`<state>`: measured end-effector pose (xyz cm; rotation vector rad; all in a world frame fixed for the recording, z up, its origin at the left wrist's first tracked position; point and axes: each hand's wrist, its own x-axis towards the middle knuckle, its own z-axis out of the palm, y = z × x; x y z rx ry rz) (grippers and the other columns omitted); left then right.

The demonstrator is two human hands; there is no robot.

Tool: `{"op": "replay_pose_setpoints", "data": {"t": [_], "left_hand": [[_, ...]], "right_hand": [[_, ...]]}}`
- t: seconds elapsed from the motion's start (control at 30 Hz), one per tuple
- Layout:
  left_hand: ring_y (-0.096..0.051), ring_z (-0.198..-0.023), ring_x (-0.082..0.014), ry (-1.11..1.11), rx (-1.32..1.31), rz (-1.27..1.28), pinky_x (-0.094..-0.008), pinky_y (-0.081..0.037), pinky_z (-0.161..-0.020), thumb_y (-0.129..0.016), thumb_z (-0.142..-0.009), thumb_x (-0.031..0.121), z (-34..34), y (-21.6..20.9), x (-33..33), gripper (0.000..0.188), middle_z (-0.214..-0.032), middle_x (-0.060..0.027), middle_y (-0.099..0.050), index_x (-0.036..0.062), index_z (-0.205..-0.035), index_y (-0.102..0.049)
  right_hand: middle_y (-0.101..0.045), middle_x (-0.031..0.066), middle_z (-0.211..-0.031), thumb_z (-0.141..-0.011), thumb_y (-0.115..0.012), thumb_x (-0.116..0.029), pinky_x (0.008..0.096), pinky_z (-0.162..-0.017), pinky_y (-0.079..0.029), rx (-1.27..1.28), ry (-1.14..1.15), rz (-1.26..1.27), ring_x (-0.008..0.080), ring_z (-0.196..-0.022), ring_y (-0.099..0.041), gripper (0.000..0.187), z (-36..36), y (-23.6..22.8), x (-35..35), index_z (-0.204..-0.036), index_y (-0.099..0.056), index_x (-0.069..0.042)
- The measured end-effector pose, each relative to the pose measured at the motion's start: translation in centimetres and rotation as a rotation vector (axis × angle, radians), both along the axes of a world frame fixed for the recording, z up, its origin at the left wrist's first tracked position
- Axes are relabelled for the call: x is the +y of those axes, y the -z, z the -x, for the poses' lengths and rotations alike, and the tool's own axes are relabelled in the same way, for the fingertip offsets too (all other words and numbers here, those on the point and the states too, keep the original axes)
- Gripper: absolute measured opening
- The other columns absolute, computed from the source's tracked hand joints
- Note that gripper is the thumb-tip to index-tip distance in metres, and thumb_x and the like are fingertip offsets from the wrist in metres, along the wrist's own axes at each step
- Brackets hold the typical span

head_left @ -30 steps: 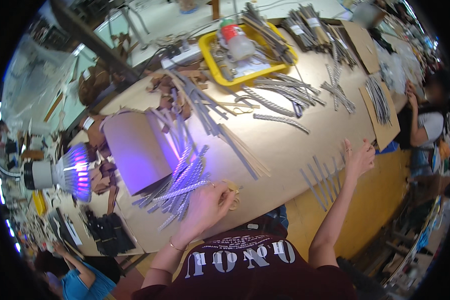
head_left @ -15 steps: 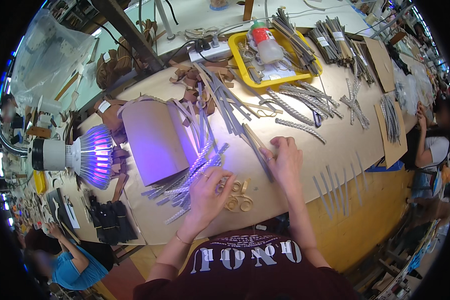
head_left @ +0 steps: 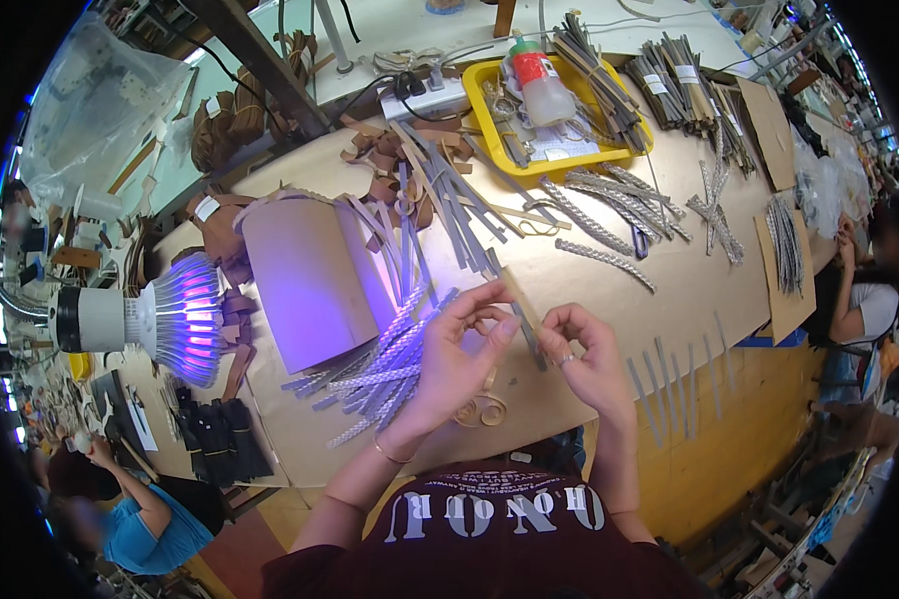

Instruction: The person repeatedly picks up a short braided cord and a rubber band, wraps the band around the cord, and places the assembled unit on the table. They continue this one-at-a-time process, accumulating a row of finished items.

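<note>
A narrow tan strip (head_left: 519, 298) slants between my hands over the brown-covered table. My right hand (head_left: 587, 361) pinches its lower end, with the fingers curled. My left hand (head_left: 461, 349) has its bent fingers at the strip's upper part; the thumb sits slightly lower, and the grip is partly hidden. Grey strips (head_left: 527, 334) lie on the table just behind. Under and beside my left hand spreads a bundle of silvery braided straps (head_left: 375, 377). Small coiled tan loops (head_left: 481, 410) rest near my left wrist, partly covered.
A lit purple lamp (head_left: 185, 317) reaches in from the left beside a curved brown board (head_left: 305, 280). Farther back stand a yellow tray (head_left: 484, 120) with a red-labelled bottle (head_left: 544, 90) and a power strip (head_left: 425, 100). Several grey strips (head_left: 661, 374) hang over the right edge. Other people sit on both sides.
My left hand has moved up and right, from the braided straps to the tan strip. The right hand has come down and turned inward, and the strip has shifted with it.
</note>
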<state>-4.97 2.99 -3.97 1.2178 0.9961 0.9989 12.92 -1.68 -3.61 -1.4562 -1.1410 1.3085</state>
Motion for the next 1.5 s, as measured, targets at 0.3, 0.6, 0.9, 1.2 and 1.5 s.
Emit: {"op": "replay_pose_setpoints", "data": {"t": [0.3, 0.6, 0.9, 1.2, 1.5], "left_hand": [[-0.07, -0.084, -0.0168, -0.165, 0.285, -0.661, -0.0268, -0.047, -0.078, -0.079, -0.076, 0.0, 0.3, -2.4, 0.2, 0.026, -0.099, -0.008, -0.074, 0.0048, -0.101, -0.073], [-0.07, -0.084, -0.0164, -0.146, 0.368, -0.943, -0.0276, -0.045, -0.074, -0.082, -0.068, -0.001, 0.7, -3.0, -0.2, 0.03, -0.102, -0.0035, -0.074, 0.0094, -0.095, -0.074], [-0.069, -0.086, -0.0156, -0.125, 0.46, -1.005, -0.0284, -0.044, -0.077, -0.08, -0.069, 0.002, 1.2, -2.9, -0.4, 0.032, -0.104, -0.0019, -0.073, 0.0108, -0.099, -0.073], [-0.07, -0.083, -0.0206, 0.039, 0.19, -0.589, -0.0295, -0.05, -0.071, -0.071, -0.076, -0.003, 0.6, -3.6, -0.6, 0.026, -0.098, -0.009, -0.074, 0.0026, -0.101, -0.071], [-0.058, -0.09, -0.0196, -0.665, 0.633, -0.648, -0.0312, -0.049, -0.08, -0.063, -0.092, 0.011, 6.2, -5.3, -3.6, 0.025, -0.105, -0.0084, -0.065, 0.0016, -0.115, -0.064]], "right_hand": [[-0.061, 0.0105, -0.1, -0.086, -0.072, -0.008, 0.0325, -0.085, -0.047, -0.506, 0.303, -0.341, 0.0212, -0.094, -0.06, 0.016, 2.2, -4.2, -0.5, -0.097, -0.064, -0.001], [-0.06, 0.0098, -0.099, -0.089, -0.069, -0.007, 0.0308, -0.085, -0.048, -0.163, 0.112, -0.257, 0.02, -0.094, -0.061, 0.013, 3.1, -8.1, -1.5, -0.099, -0.069, 0.0], [-0.059, 0.0085, -0.101, -0.089, -0.065, -0.001, 0.0287, -0.09, -0.043, -0.157, 0.127, -0.234, 0.0169, -0.097, -0.056, 0.007, 3.4, -8.0, -1.5, -0.095, -0.065, 0.001], [-0.06, 0.0099, -0.106, -0.09, -0.065, -0.011, 0.0362, -0.087, -0.042, -0.302, 0.1, -0.297, 0.0258, -0.096, -0.056, 0.014, 3.1, -7.2, -1.1, -0.102, -0.065, -0.004], [-0.058, 0.0102, -0.109, -0.09, -0.061, -0.016, 0.0415, -0.093, -0.039, -0.583, -0.297, -0.226, 0.0281, -0.107, -0.053, 0.015, 3.2, -1.2, -2.3, -0.101, -0.063, -0.006]]}}
